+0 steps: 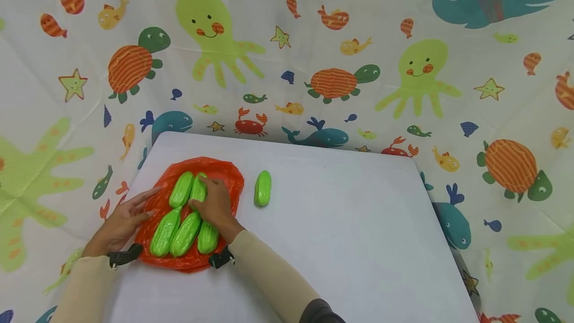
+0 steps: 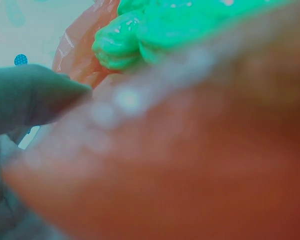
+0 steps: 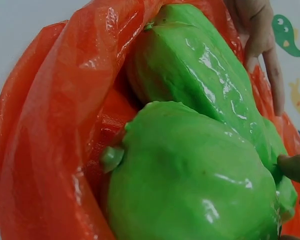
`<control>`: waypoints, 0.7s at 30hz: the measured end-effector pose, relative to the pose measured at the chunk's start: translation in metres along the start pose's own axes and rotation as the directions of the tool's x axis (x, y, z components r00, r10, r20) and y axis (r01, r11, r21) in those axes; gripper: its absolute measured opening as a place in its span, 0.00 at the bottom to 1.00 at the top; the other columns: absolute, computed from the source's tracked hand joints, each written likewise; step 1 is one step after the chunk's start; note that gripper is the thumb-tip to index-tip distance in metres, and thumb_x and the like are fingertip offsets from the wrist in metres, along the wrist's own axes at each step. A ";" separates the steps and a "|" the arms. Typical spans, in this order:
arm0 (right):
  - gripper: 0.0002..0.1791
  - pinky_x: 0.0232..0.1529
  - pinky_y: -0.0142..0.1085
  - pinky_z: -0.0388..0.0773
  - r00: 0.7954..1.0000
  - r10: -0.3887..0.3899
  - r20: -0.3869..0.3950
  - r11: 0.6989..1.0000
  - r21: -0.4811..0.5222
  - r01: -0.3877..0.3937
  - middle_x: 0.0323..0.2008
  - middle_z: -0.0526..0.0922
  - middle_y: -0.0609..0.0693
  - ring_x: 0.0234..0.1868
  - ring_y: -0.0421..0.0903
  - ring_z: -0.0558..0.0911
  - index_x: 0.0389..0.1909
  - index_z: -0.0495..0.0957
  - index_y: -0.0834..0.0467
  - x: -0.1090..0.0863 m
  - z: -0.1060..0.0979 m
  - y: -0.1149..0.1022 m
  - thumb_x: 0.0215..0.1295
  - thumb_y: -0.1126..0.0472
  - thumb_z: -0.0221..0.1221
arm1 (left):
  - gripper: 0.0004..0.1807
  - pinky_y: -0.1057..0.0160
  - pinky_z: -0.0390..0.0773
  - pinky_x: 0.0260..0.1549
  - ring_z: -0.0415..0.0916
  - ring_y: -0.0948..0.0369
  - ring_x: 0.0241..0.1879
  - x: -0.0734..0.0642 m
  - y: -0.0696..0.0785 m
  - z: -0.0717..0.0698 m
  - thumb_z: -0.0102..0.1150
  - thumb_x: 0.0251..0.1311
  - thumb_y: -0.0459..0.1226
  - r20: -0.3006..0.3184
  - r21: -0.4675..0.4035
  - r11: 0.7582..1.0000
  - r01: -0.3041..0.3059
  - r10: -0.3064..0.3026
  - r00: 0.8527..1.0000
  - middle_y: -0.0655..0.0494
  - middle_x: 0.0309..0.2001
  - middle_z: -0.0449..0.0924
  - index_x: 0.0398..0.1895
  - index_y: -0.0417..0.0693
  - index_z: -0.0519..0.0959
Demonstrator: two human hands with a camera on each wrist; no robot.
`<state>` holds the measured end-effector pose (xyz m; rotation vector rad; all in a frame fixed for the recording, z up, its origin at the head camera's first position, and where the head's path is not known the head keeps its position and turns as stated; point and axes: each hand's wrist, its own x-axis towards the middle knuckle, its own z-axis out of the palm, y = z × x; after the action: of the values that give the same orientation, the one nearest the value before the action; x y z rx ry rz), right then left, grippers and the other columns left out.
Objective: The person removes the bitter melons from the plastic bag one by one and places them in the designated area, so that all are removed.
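Observation:
Several glossy green cucumbers (image 1: 185, 236) lie in an opened red plastic bag (image 1: 235, 176) on the left of the table. My right hand (image 1: 216, 206) reaches over the bag from the right and pinches the upper right cucumber (image 1: 199, 191) between thumb and fingers. At the bag's left edge is my left hand (image 1: 123, 221), its fingers extended and spread, touching the red film. In the left wrist view the thumb (image 2: 45, 95) lies against the bag, and blurred film hides much. Close in the right wrist view, a cucumber (image 3: 190, 170) with a stubby stem fills the front.
One more cucumber (image 1: 263, 188) lies on the white table (image 1: 350, 223), right of the bag. A curtain (image 1: 278, 9) printed with sea animals hangs behind and beside the table. Each wrist carries a dark strap (image 1: 125, 255).

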<state>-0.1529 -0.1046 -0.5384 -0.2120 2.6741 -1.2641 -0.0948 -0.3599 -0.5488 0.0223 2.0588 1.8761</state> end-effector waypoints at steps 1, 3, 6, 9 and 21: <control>0.39 0.64 0.33 0.78 1.000 -0.005 -0.001 1.000 -0.011 0.005 0.68 0.74 0.46 0.64 0.40 0.76 0.77 0.72 0.40 0.001 0.000 0.000 0.66 0.51 0.74 | 0.39 0.69 0.87 0.51 0.79 0.78 0.56 0.000 0.000 0.000 0.55 0.78 0.30 0.001 -0.004 1.000 0.000 0.000 1.000 0.77 0.66 0.68 0.87 0.54 0.53; 0.39 0.64 0.32 0.78 1.000 -0.017 -0.005 0.999 -0.030 0.017 0.67 0.76 0.46 0.63 0.40 0.77 0.77 0.72 0.41 0.001 0.000 0.001 0.66 0.51 0.74 | 0.39 0.69 0.87 0.51 0.79 0.77 0.56 0.001 0.001 0.001 0.55 0.78 0.31 -0.001 -0.002 1.000 0.004 -0.004 1.000 0.77 0.66 0.69 0.87 0.55 0.53; 0.38 0.63 0.30 0.78 0.999 -0.031 -0.009 0.998 -0.049 0.031 0.64 0.78 0.45 0.61 0.39 0.77 0.76 0.73 0.42 0.002 0.000 0.002 0.65 0.52 0.74 | 0.39 0.69 0.87 0.51 0.78 0.79 0.56 0.001 0.002 0.002 0.56 0.78 0.31 -0.009 0.020 1.000 0.013 -0.013 1.000 0.76 0.67 0.68 0.87 0.56 0.54; 0.38 0.61 0.29 0.78 0.999 -0.032 -0.010 0.999 -0.038 0.032 0.62 0.79 0.44 0.58 0.37 0.77 0.76 0.74 0.42 0.001 -0.002 0.002 0.65 0.53 0.74 | 0.39 0.69 0.87 0.51 0.78 0.79 0.56 0.002 0.002 0.002 0.56 0.78 0.31 -0.012 0.026 0.999 0.021 -0.021 1.000 0.75 0.67 0.68 0.87 0.56 0.54; 0.38 0.63 0.33 0.80 0.999 -0.005 -0.043 0.994 0.111 0.010 0.66 0.77 0.46 0.63 0.39 0.77 0.77 0.72 0.42 -0.004 -0.013 0.001 0.67 0.56 0.73 | 0.39 0.71 0.85 0.51 0.73 0.82 0.57 0.001 0.003 0.002 0.55 0.79 0.32 -0.029 0.085 0.995 0.053 -0.051 0.998 0.54 0.78 0.57 0.87 0.59 0.54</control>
<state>-0.1515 -0.0936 -0.5304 -0.1817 2.6303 -1.4309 -0.0957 -0.3576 -0.5465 -0.0343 2.1353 1.7662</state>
